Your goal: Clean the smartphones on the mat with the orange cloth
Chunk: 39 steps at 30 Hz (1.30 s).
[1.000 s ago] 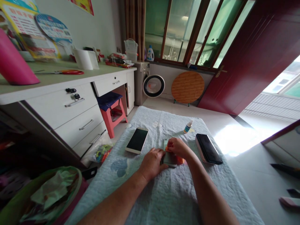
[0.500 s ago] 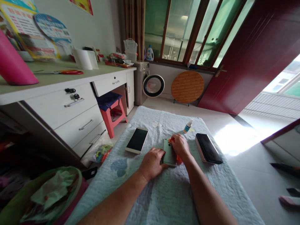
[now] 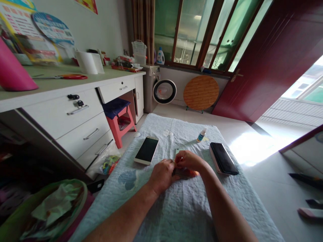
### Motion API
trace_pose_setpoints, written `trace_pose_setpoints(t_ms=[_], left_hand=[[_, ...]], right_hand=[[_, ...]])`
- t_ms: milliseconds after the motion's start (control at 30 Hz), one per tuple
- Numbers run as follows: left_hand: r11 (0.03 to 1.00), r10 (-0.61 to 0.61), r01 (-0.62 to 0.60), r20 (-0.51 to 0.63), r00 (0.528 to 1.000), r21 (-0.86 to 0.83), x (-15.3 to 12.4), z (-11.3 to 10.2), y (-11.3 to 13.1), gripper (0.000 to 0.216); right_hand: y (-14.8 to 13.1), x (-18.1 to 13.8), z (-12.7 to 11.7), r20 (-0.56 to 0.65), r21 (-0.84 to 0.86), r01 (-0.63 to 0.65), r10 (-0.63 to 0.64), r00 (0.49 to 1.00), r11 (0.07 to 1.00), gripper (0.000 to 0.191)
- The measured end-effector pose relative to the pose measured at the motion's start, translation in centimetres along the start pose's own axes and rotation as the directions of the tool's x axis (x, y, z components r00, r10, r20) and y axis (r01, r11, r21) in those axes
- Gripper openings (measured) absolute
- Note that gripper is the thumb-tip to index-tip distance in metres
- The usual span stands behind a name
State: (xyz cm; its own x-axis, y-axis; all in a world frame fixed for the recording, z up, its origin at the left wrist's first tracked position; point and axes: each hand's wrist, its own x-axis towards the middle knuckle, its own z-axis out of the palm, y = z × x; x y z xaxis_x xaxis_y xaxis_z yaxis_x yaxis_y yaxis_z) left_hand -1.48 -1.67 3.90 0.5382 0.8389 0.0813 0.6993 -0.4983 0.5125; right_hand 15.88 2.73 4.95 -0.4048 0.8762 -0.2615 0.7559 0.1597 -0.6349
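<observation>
A pale grey-green phone (image 3: 177,151) lies on the quilted cover with its back up, largely hidden by my hands. Along its left edge, my left hand (image 3: 161,174) grips it with bent fingers. My right hand (image 3: 189,160) is closed above the phone, fingers pinched near my left fingertips. Beneath that hand an orange, cloth-like piece (image 3: 195,173) shows over the phone's lower part; the fingers hide much of it. To the left a gold-white phone (image 3: 146,150) rests with its dark screen up. A small blue-and-white bottle (image 3: 201,135) stands beyond my right hand.
A black phone on a pinkish case or stack (image 3: 223,158) lies at the right of the quilted cover (image 3: 174,215). At lower left stands a bin (image 3: 84,198) holding crumpled paper. A white desk (image 3: 75,117), a red stool (image 3: 119,126) and a washing machine (image 3: 151,89) are beyond.
My right hand has moved left and slightly down across the phone, toward my left fingers, and now covers more of it. The left hand keeps its place at the edge.
</observation>
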Motion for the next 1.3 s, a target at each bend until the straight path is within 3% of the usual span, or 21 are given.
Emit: trace_pose_setpoints(t_ms=[133, 267, 367, 433, 500, 667, 800, 900, 1100, 1300], left_hand=[[0.999, -0.021, 0.021, 0.002, 1.0, 0.026, 0.0, 0.0, 0.1, 0.022], [0.998, -0.036, 0.037, -0.012, 0.999, 0.059, 0.0, 0.2, 0.1, 0.023], [0.998, -0.019, 0.02, -0.022, 1.0, 0.06, 0.0, 0.4, -0.1, 0.024], [0.999, -0.013, 0.014, -0.025, 1.0, 0.044, 0.0, 0.5, -0.2, 0.024], [1.0, -0.021, 0.021, -0.027, 0.999, 0.012, 0.0, 0.5, -0.3, 0.026], [0.995, -0.06, 0.055, -0.067, 0.996, -0.081, 0.1, 0.8, -0.5, 0.05], [0.993, -0.032, 0.019, -0.113, 0.993, -0.12, 0.2, 1.4, -1.0, 0.061], [0.991, -0.013, -0.003, -0.124, 0.992, -0.135, 0.3, 1.6, -1.3, 0.063], [0.991, -0.01, -0.004, -0.107, 0.994, -0.13, 0.4, 1.8, -1.6, 0.08], [0.992, -0.057, 0.046, -0.092, 0.994, -0.12, 0.4, 1.7, -1.4, 0.085]], right_hand=[[0.0, 0.4, 0.3, -0.235, -0.154, -0.024, -0.013, 0.972, 0.988, 0.011], [0.9, 0.9, 0.4, -0.496, -0.241, -0.224, 0.078, 0.865, 0.944, 0.015], [1.8, 1.0, 0.3, -0.569, -0.238, -0.316, 0.132, 0.812, 0.919, 0.015], [2.1, 1.0, 0.3, -0.557, -0.24, -0.294, 0.117, 0.822, 0.925, 0.013], [2.0, 0.9, 0.2, -0.497, -0.248, -0.223, 0.073, 0.865, 0.943, 0.011], [0.3, 0.1, -0.1, -0.138, -0.176, -0.041, 0.016, 0.99, 0.984, 0.008], [-1.6, -0.8, -0.3, 0.1, -0.173, -0.004, 0.022, 0.995, 0.985, 0.004], [-2.8, -1.2, -0.1, 0.185, -0.2, -0.015, 0.052, 0.981, 0.98, 0.005], [-3.7, -1.4, 0.0, 0.137, -0.306, 0.016, 0.027, 0.99, 0.952, 0.005], [-2.0, -0.4, 0.0, -0.12, -0.336, -0.063, 0.023, 0.992, 0.94, 0.006]])
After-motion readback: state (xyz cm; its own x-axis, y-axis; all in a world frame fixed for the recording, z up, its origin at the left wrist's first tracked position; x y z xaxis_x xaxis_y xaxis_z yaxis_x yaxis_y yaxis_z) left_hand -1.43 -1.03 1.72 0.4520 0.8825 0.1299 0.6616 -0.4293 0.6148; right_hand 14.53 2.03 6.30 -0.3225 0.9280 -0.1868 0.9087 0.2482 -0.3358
